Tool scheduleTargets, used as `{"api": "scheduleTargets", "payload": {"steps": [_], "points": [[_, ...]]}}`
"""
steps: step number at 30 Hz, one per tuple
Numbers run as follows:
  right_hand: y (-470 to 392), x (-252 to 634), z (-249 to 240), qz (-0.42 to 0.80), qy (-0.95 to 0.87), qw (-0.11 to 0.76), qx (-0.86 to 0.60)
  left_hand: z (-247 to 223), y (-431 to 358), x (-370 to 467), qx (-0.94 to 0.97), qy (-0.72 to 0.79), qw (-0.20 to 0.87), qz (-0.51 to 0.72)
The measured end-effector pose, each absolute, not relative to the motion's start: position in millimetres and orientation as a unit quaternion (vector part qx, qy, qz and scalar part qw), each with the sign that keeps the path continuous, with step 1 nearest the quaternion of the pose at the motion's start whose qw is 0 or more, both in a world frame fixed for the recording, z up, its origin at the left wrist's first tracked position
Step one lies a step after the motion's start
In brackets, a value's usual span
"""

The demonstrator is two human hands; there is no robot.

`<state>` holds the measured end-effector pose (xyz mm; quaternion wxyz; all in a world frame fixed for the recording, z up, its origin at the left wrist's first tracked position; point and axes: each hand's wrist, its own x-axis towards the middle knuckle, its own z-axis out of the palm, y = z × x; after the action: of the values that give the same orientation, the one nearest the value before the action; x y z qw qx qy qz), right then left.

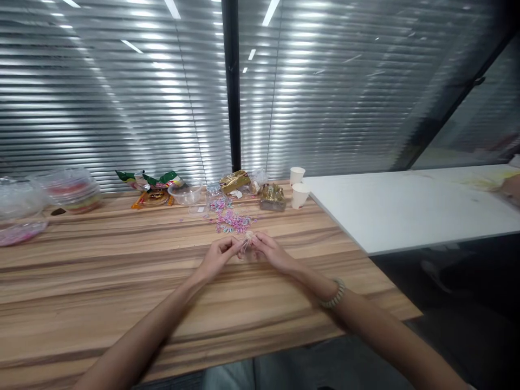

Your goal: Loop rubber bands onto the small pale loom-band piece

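My left hand (pixel 219 255) and my right hand (pixel 270 252) meet over the wooden table (pixel 101 281), fingertips pinched together on a small pale item (pixel 247 238), too small to identify. Just beyond my fingers lies a scatter of small pink and pastel pieces (pixel 232 221). A beaded bracelet (pixel 333 295) sits on my right wrist.
Stacked clear plastic containers (pixel 73 189) stand at the back left. Snack wrappers (pixel 152 187), a clear bowl (pixel 186 193) and gold packets (pixel 272 196) line the back edge by the blinds. Two paper cups (pixel 299 195) stand beside a white table (pixel 406 208) on the right.
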<state>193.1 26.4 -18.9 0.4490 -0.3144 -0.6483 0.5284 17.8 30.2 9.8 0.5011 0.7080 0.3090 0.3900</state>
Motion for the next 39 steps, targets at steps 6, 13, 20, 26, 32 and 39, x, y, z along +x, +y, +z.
{"api": "scheduleTargets", "payload": {"steps": [6, 13, 20, 26, 32, 39], "points": [[14.7, 192.3, -14.0, 0.418, -0.778, 0.376, -0.282, -1.8, 30.7, 27.8, 0.549, 0.319, 0.671, 0.384], [16.8, 198.2, -15.5, 0.181, -0.88, 0.294, -0.326, -4.8, 29.9, 27.5, 0.565, 0.384, 0.617, 0.39], [14.7, 195.5, -20.7, 0.234, -0.82, 0.316, -0.416, 4.2, 26.1, 20.8, 0.764, 0.357, 0.34, 0.416], [17.0, 192.4, -17.6, 0.402, -0.743, 0.363, -0.393, 3.2, 24.1, 16.0, 0.853, 0.271, 0.193, 0.401], [12.7, 187.1, -12.6, 0.595, -0.625, 0.385, -0.328, -2.1, 31.6, 15.0, 0.82, 0.283, 0.19, 0.46], [11.7, 185.5, -11.0, 0.643, -0.572, 0.405, -0.308, 0.7, 30.6, 14.2, 0.781, 0.276, 0.228, 0.511]]}}
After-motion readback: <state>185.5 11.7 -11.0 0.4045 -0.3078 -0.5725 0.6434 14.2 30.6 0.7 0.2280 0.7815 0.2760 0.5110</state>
